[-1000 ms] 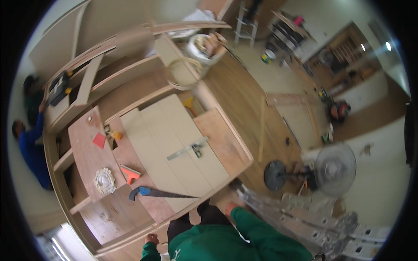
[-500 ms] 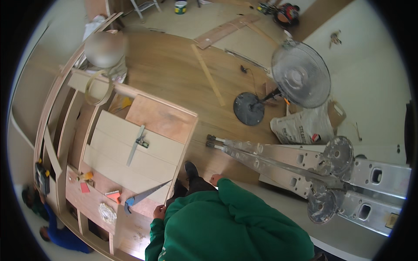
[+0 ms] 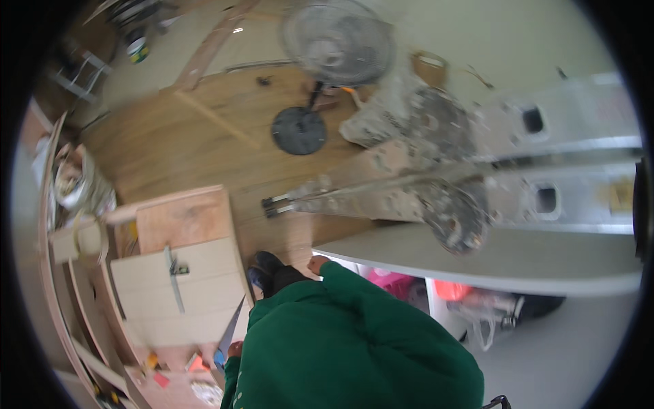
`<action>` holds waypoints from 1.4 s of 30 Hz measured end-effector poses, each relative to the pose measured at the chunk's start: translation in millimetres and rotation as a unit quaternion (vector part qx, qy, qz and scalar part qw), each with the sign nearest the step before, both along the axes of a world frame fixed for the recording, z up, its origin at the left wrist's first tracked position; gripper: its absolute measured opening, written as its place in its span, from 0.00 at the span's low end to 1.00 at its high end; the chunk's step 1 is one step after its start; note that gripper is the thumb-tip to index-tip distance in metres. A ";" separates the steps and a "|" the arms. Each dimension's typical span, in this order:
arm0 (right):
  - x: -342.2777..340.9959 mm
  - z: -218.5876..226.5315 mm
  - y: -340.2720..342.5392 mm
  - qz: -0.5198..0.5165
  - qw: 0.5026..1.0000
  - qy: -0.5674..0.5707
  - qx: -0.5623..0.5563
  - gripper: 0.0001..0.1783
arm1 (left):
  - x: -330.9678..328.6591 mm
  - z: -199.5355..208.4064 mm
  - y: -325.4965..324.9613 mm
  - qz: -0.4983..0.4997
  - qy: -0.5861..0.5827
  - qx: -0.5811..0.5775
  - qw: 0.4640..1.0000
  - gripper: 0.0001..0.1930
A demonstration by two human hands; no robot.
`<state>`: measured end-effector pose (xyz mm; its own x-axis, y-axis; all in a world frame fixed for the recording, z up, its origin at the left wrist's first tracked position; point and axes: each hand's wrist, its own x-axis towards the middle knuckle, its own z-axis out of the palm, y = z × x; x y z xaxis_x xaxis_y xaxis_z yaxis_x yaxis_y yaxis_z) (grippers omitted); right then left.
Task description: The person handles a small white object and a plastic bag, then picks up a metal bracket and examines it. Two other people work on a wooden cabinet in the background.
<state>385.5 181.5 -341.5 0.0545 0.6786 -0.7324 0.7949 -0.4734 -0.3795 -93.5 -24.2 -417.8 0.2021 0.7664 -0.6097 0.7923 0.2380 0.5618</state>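
My left hand [image 3: 235, 349] hangs low beside the wooden frame's edge, partly covered by the green sleeve. Its fingers are too blurred to make out. Closest to it lies a hand saw [image 3: 231, 327] with a blue handle, on the boards. At the other side of my body, my right hand [image 3: 317, 264] is loosely closed near the cabinet's edge, with nothing seen in it. A combination square [image 3: 175, 276] rests on the pale panel [image 3: 211, 273]. Past the saw handle are an orange-red scraper [image 3: 197, 362], a red piece [image 3: 161, 380] and a whitish bundle [image 3: 206, 393].
A folded aluminium ladder [image 3: 381, 180] reaches in from the right above a white cabinet [image 3: 545, 269] holding bags. Farther off stand a pedestal fan [image 3: 300, 129] and a pale sack [image 3: 381, 119]. A wood strip [image 3: 216, 119] lies on the floor. An edging roll [image 3: 90, 235] leans at the left.
The view has swung right, so the bench slid left and down and the cabinet's inside came into sight. My arms still hang at my sides. The people at left are out of view.
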 end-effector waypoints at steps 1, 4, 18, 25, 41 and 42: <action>1.6 1.8 -8.5 -0.018 1.000 -0.011 -0.014 0.20 | -13.1 -12.2 5.7 -0.068 -0.004 -0.010 0.998 0.21; 3.2 7.2 -24.3 -0.046 0.998 -0.023 -0.026 0.20 | -44.4 -22.9 37.8 -0.036 0.056 -0.037 0.997 0.18; 27.4 14.7 -72.7 -0.126 0.990 -0.058 0.001 0.24 | -2.9 54.3 264.5 0.255 -0.139 -0.194 0.937 0.08; 62.6 -14.1 -70.5 -0.135 0.984 -0.004 0.115 0.17 | 73.2 32.9 299.2 0.014 -0.204 -0.097 0.974 0.11; 106.9 168.4 92.0 -0.548 0.548 0.304 0.554 0.27 | 339.5 300.9 379.0 -0.143 -0.361 0.069 0.919 0.26; 109.1 188.4 99.7 -0.586 0.456 0.407 0.532 0.30 | 347.9 317.9 379.6 -0.166 -0.413 0.107 0.889 0.32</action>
